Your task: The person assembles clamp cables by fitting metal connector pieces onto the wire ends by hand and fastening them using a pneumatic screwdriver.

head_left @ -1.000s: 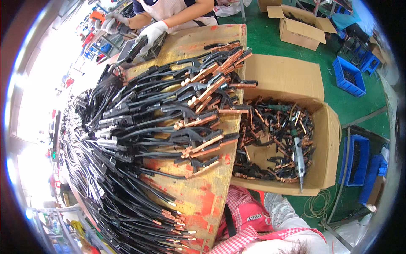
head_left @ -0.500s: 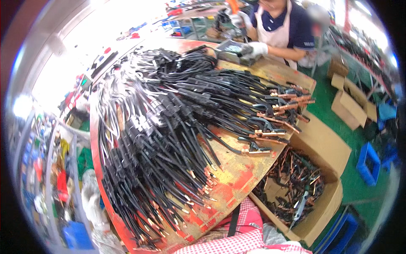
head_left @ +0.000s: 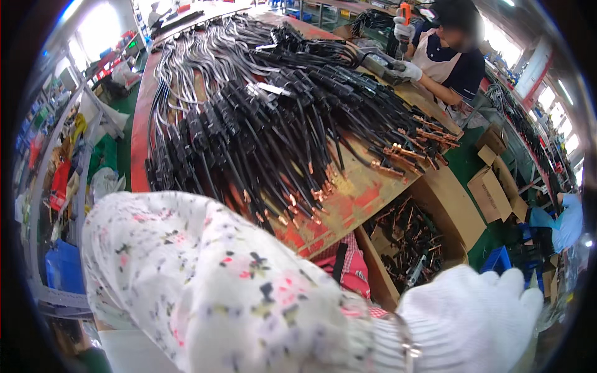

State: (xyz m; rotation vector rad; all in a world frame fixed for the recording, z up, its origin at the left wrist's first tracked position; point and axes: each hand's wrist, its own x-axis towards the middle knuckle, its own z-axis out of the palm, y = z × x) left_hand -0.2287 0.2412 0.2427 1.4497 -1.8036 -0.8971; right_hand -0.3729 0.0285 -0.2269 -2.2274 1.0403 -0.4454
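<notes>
White-gloved left hand at lower right, back to camera; cannot tell whether fingers pinch anything. Open cardboard box up and left of hand, partly hidden behind it. Inside, clamps heaped, black and copper-coloured, grey tool among them. Farther up-left, black cables bunched on table, many ends copper-coloured.

Bright windows flank a green floor, a pale pillar at right and grey metal racking at left.
</notes>
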